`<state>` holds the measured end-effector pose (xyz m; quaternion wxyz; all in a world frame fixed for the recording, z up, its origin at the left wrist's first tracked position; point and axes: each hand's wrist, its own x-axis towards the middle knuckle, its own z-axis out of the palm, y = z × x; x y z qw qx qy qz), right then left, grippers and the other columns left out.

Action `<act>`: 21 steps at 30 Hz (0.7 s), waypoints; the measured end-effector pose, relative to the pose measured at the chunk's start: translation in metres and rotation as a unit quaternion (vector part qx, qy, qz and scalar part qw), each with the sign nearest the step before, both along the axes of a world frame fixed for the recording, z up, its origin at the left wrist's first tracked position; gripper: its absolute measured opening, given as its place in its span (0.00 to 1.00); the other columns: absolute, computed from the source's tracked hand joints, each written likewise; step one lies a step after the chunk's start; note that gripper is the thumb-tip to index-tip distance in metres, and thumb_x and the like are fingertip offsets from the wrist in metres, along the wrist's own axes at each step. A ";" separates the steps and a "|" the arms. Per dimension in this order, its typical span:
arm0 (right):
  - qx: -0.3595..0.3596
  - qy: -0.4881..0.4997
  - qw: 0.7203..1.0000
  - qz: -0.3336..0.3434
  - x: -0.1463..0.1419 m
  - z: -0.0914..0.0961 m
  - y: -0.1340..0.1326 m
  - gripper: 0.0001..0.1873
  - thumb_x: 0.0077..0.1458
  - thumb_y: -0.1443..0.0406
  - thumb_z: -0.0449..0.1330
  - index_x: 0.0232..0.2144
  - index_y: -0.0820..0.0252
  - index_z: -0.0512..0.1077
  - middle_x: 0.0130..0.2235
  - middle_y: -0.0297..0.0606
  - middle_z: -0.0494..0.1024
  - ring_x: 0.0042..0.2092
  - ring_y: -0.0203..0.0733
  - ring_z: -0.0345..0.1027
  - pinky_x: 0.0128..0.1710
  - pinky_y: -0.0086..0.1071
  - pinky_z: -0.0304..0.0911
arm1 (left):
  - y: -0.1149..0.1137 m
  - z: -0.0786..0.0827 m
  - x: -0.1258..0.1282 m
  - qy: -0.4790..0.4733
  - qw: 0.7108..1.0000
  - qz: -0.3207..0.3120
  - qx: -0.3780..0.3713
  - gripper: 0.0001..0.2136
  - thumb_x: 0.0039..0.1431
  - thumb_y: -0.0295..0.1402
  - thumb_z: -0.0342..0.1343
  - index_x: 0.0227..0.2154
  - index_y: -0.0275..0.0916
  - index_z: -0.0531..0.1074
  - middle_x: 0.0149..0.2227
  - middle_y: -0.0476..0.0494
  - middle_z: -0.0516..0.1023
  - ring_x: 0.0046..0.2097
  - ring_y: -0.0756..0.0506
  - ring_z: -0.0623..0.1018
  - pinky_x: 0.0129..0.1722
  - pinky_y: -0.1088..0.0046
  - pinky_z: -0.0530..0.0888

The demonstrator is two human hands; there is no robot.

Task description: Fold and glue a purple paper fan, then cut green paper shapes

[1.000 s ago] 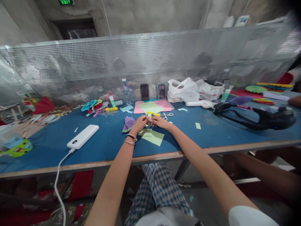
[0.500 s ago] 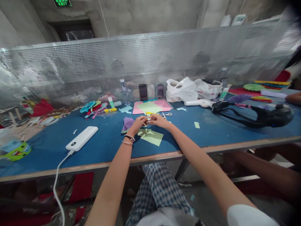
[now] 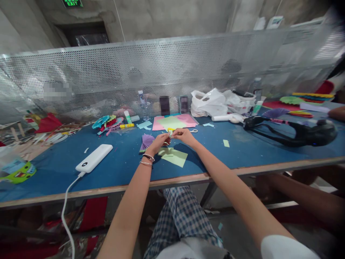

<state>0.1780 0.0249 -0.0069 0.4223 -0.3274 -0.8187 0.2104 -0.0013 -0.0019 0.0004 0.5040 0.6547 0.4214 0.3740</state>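
Note:
My left hand point(image 3: 161, 141) and my right hand point(image 3: 183, 136) meet above the middle of the table, fingertips pinched close together. Between them shows a small pale green paper piece point(image 3: 170, 133), largely covered by the fingers. Just below lie light green paper sheets point(image 3: 176, 157), partly in shadow. A purple pleated paper fan point(image 3: 146, 142) rests beside my left hand. Behind my right hand, one handle of the scissors point(image 3: 194, 131) peeks out; the rest is hidden. Something yellow point(image 3: 170, 129) shows just beyond the fingertips.
Pink paper sheets point(image 3: 159, 123) lie beyond the hands. A yellow glue stick point(image 3: 126, 126), colourful paper crafts point(image 3: 107, 124) and a white power bank point(image 3: 94, 158) are leftward. White plastic bags point(image 3: 208, 102) and a black head strap device point(image 3: 296, 131) sit rightward. A perforated metal screen point(image 3: 172, 68) stands behind.
My right hand has shifted slightly up, its fingers bent more, and covers more of the scissors. My left hand stays nearly in place.

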 end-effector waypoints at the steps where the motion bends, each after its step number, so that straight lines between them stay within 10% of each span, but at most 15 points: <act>1: 0.011 0.000 1.000 -0.012 0.001 0.000 -0.001 0.12 0.57 0.60 0.54 0.35 0.65 0.69 0.35 0.36 0.72 0.35 0.34 0.67 0.36 0.34 0.66 | -0.001 0.001 0.000 -0.002 1.000 0.004 -0.001 0.14 0.60 0.40 0.48 0.41 0.33 0.68 0.39 0.43 0.72 0.37 0.49 0.74 0.37 0.67 0.73; 21: 0.145 -0.057 0.983 -0.100 0.004 0.000 -0.003 0.11 0.58 0.60 0.53 0.35 0.63 0.70 0.38 0.37 0.72 0.40 0.37 0.66 0.42 0.38 0.63 | -0.001 0.001 0.000 0.014 1.000 0.011 0.000 0.14 0.60 0.39 0.49 0.43 0.34 0.67 0.42 0.42 0.72 0.40 0.47 0.74 0.39 0.64 0.72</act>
